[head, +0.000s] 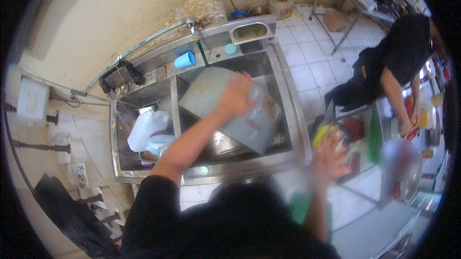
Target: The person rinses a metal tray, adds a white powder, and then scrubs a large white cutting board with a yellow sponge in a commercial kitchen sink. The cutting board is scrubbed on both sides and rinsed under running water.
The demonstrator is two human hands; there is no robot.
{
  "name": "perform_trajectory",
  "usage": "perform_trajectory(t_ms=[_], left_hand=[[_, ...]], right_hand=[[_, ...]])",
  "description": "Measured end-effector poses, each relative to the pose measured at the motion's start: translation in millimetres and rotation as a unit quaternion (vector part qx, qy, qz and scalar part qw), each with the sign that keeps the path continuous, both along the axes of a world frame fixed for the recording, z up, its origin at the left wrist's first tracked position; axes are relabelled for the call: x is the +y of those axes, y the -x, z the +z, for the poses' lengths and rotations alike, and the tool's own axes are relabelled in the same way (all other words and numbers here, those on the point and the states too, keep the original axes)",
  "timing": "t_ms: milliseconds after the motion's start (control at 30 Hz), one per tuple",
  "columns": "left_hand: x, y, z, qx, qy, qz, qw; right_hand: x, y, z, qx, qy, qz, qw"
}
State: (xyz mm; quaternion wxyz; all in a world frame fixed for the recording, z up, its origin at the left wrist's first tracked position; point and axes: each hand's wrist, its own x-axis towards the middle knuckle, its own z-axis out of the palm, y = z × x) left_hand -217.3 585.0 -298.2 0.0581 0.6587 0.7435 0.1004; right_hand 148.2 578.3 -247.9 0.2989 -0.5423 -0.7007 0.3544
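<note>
My left hand (236, 97) is blurred over the far part of a large grey panel or container (216, 89) that lies tilted in the right basin of a steel double sink (300, 125). Whether it grips this object or rests on it cannot be told. My right hand (327, 154), also blurred, is raised to the right of the sink, in front of some food; its hold is unclear. Metal shows in the basin below the grey object. The left basin holds a translucent plastic jug (144, 129) and a pale blue container (162, 143).
A blue cup (184, 60), a light blue round item (230, 49) and a metal pan (250, 32) are along the sink's back ledge. A green hose (202, 53) hangs from the tap. At the right, another person (399, 57) handles food at a counter.
</note>
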Motion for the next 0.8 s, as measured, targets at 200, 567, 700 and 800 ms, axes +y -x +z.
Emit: perform_trajectory(t_ms=[200, 567, 700, 800], left_hand=[[7.7, -9.6, -10.0, 0.069, -0.002, 0.082, 0.994], [27.8, 75.2, -16.6, -0.007, 0.069, 0.107, 0.992], [14.4, -21.8, -11.4, 0.062, -0.021, -0.158, 0.985], [26.1, 6.6, -7.1, 0.018, -0.003, -0.15, 0.988]], right_hand=[[-12.8, -23.4, 6.1, 0.201, 0.128, -0.066, 0.969], [-34.7, -24.6, 2.0, 0.115, 0.082, -0.052, 0.989], [-32.3, -26.8, -13.4, 0.153, 0.134, -0.088, 0.975], [-22.6, -21.9, -15.7, 0.112, 0.164, -0.071, 0.977]])
